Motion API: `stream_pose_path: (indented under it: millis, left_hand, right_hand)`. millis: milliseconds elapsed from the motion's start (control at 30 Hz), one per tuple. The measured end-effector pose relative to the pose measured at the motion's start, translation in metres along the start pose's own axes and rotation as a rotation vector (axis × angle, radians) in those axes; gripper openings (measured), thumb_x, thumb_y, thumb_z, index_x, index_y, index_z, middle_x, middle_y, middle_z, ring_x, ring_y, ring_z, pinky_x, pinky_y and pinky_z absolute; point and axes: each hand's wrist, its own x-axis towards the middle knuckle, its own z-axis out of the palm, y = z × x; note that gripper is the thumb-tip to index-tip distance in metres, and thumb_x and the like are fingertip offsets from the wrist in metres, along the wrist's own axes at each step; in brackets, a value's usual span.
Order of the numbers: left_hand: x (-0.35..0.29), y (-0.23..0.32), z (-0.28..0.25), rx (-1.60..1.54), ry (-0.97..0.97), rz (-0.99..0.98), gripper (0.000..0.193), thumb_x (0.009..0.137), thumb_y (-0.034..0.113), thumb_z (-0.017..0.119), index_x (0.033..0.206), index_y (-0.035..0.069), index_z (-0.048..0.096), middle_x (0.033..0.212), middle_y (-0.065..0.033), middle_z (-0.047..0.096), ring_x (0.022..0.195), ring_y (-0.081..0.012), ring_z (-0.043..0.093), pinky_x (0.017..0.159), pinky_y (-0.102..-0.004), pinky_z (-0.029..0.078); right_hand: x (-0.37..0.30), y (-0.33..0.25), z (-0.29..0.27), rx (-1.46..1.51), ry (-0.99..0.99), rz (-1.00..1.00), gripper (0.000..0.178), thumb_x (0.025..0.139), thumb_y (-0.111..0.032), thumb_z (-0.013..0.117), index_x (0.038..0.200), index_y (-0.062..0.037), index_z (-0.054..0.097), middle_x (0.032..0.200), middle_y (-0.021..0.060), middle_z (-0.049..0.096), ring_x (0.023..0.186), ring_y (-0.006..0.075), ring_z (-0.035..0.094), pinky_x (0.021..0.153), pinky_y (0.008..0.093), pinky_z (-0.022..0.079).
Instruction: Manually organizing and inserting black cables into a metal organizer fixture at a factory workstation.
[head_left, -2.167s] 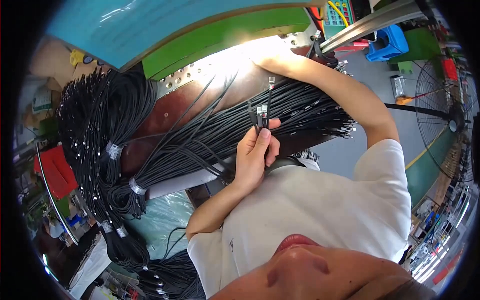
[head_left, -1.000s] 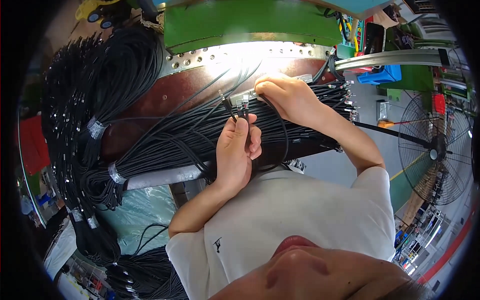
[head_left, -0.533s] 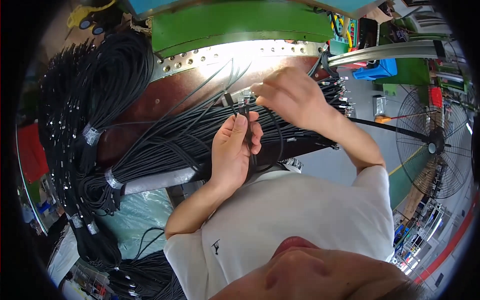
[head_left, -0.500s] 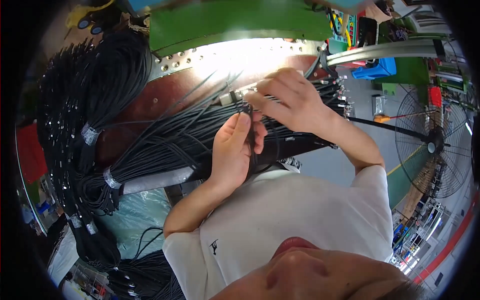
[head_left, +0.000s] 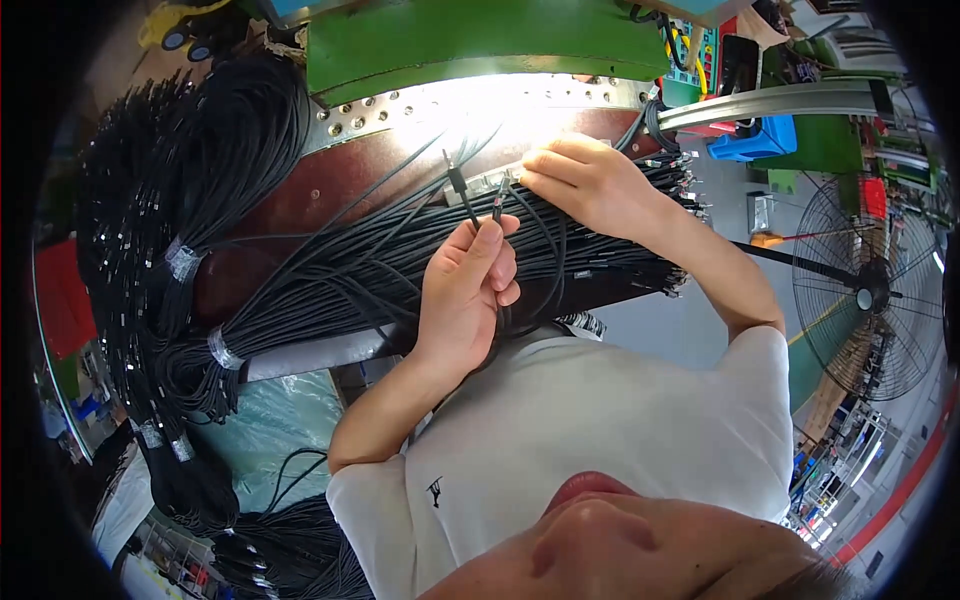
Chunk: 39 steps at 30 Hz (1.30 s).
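Observation:
My left hand (head_left: 462, 295) is closed around black cables, thumb on top. Two cable ends stick up from its grip: a slim plug with a metal tip (head_left: 457, 178) and, to its right, a shorter end with a metallic part (head_left: 499, 196). The cable lengths hang down past the palm. Just to the right, my right hand (head_left: 590, 185) has its thumb and fingers pinched together beside the shorter end; whatever is between the fingertips is too small to make out. Behind both ends lies a pale metal block (head_left: 488, 185) on the cables.
Black cables (head_left: 370, 260) cover the red-brown bench (head_left: 315, 200), their ends at the right. Tied cable bundles (head_left: 215, 130) hang at the left. A green machine panel (head_left: 480, 40) and a bright light stand at the back. A fan (head_left: 868, 290) is at the far right.
My right hand's fingers have drawn back to the right from the left hand and pinched together. The two cable ends now stand apart and in plain view above my left hand.

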Motion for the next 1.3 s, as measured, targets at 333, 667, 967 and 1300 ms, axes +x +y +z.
stream_pose_path:
  millis: [333,667,967,1300]
  left_hand:
    - [0.000,0.004,0.001,0.038,-0.071,-0.042,0.028,0.095,0.025,0.049,0.102,0.000,0.059,0.069,0.0009,0.049,0.061,-0.0053,0.043,0.053,-0.0207,0.037]
    - [-0.009,0.023,0.013,0.630,-0.181,-0.072,0.031,0.096,0.021,0.046,0.096,-0.007,0.060,0.076,-0.0105,0.062,0.065,-0.0136,0.058,0.060,-0.0256,0.049]
    - [-0.040,0.090,0.026,0.010,-0.555,0.443,0.050,0.096,0.014,0.034,0.140,-0.004,0.020,0.072,-0.0218,0.061,0.060,-0.0231,0.062,0.052,-0.0298,0.052]
    - [0.011,0.026,0.030,0.189,-0.083,0.063,0.031,0.097,0.024,0.038,0.116,0.004,0.052,0.059,0.0038,0.033,0.046,-0.0041,0.028,0.040,-0.0186,0.020]
  right_hand:
    - [0.006,0.001,0.003,-0.109,-0.028,-0.108,0.021,0.072,-0.013,0.058,0.091,-0.0060,0.059,0.094,0.0002,0.054,0.090,0.0131,0.057,0.063,0.0229,0.052]
    - [-0.008,0.002,-0.027,-0.153,0.109,-0.027,0.028,0.066,-0.008,0.059,0.093,-0.0022,0.059,0.088,0.0073,0.058,0.081,0.0224,0.059,0.071,0.0310,0.050]
    - [-0.040,0.023,-0.007,-0.097,0.136,0.131,0.019,0.073,-0.008,0.059,0.091,-0.0069,0.056,0.083,0.0064,0.061,0.075,0.0227,0.061,0.063,0.0329,0.050]
    - [-0.028,0.018,-0.004,0.207,0.243,0.296,0.024,0.069,0.001,0.067,0.090,-0.0078,0.064,0.085,0.0062,0.058,0.078,0.0240,0.059,0.065,0.0326,0.050]
